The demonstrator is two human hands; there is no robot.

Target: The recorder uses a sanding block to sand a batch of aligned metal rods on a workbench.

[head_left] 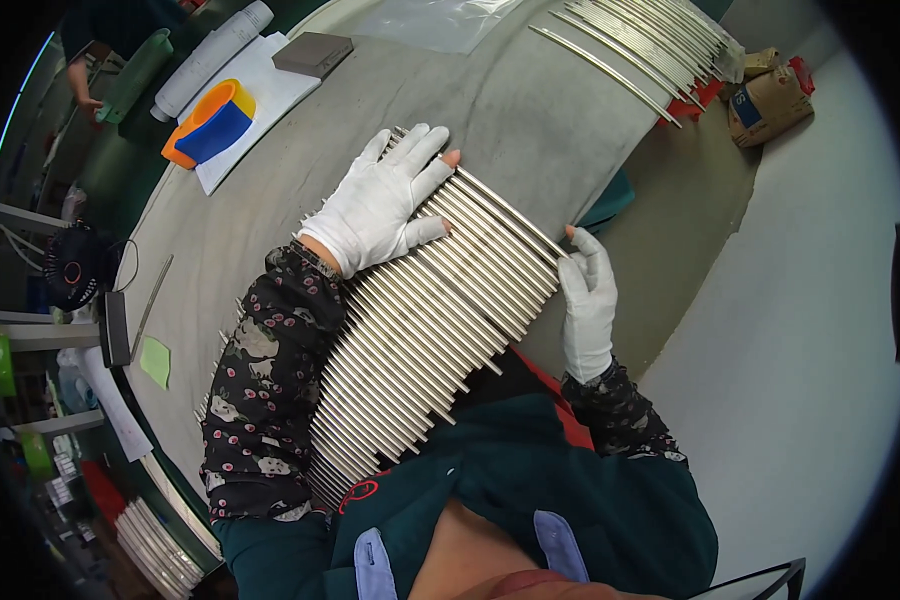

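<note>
- In the head view, many shiny rods (pixel 420 330) are lying side by side on the near part of the grey table (pixel 510 120).
- The left hand (pixel 375 205) is resting flat on them, fingers apart, maybe stopping them rolling.
- The right hand (pixel 590 300) is touching their right ends, maybe keeping them steady; I cannot tell if it is pinching.
- Other rods (pixel 634 70) are lying far right, perhaps kept separate.

Rods (pixel 440 310) on tbl (pixel 515 95), paper (pixel 275 92) behind-L

I watch a workshop remotely: metal rods (pixel 440 300) lined up on a grey table (pixel 515 115) (another person's arm (pixel 78 78) beyond it).
</note>
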